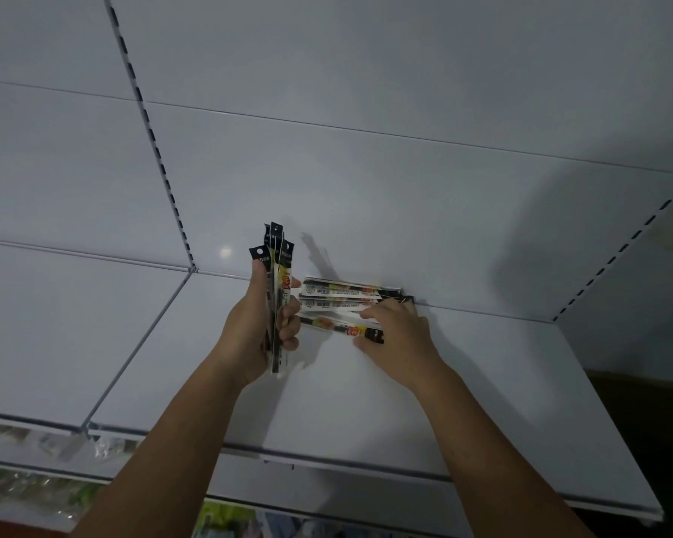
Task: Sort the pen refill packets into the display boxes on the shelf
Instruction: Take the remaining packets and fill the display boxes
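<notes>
My left hand grips a packet bundle; my right hand pinches a packet from the pile at the shelf's back edge. I see no display boxes, so nothing looks sorted.

A pile of packets lies flat on the shelf, lengthwise against the back panel. The right hand rests on the pile's right end and pinches the nearest packet, which lies just in front of the others. Left of the pile, the left hand holds a bundle of packets upright above the shelf. A neighbouring shelf adjoins on the left, and a lower shelf lies beneath.
</notes>
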Action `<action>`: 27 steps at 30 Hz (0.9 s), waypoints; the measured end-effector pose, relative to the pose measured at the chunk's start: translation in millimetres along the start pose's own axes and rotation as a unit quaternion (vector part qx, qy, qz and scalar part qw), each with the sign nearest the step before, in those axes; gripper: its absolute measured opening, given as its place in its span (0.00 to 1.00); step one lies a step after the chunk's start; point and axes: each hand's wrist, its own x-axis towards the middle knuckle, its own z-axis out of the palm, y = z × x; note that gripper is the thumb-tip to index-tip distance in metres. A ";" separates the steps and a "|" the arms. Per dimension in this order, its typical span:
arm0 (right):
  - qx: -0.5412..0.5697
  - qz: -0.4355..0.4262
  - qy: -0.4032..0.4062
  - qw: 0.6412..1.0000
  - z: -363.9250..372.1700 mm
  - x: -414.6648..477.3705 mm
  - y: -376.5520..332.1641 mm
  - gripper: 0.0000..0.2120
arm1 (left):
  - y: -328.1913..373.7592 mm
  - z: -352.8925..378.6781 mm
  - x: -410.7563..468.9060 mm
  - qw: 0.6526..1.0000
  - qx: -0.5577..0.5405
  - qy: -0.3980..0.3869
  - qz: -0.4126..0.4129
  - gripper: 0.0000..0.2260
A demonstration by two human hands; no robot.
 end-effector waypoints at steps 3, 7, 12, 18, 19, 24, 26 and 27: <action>0.021 -0.021 -0.002 1.000 1.8 0.6 1.7 0.19 | 0.5 1.3 -1.0 1.000 0.010 0.020 0.004 0.26; 0.038 -0.047 -0.021 0.998 0.2 1.0 1.8 0.15 | -0.1 0.9 -0.3 0.998 0.045 0.035 0.009 0.25; 0.010 -0.069 -0.034 0.997 -3.5 1.7 0.2 0.13 | 1.4 0.8 0.1 0.998 0.053 0.036 0.016 0.25; 0.024 -0.049 -0.060 0.997 -6.3 2.5 -0.5 0.14 | 3.1 -0.6 -0.2 0.998 0.052 0.030 0.011 0.24; 0.017 -0.047 -0.056 0.997 -6.2 2.8 -1.0 0.14 | 3.3 -0.9 -0.1 0.998 0.056 0.028 0.010 0.24; 0.033 -0.039 -0.046 0.998 -8.3 4.9 -0.2 0.11 | 4.0 -2.4 -1.2 0.997 0.077 0.015 0.011 0.22; 0.071 -0.034 -0.055 0.995 -9.6 6.5 1.6 0.10 | 4.1 -3.2 -0.6 0.996 0.081 0.015 0.016 0.23; 0.090 -0.030 -0.064 0.993 -11.0 7.0 1.8 0.10 | 4.3 -3.6 -0.1 0.996 0.084 0.015 0.017 0.23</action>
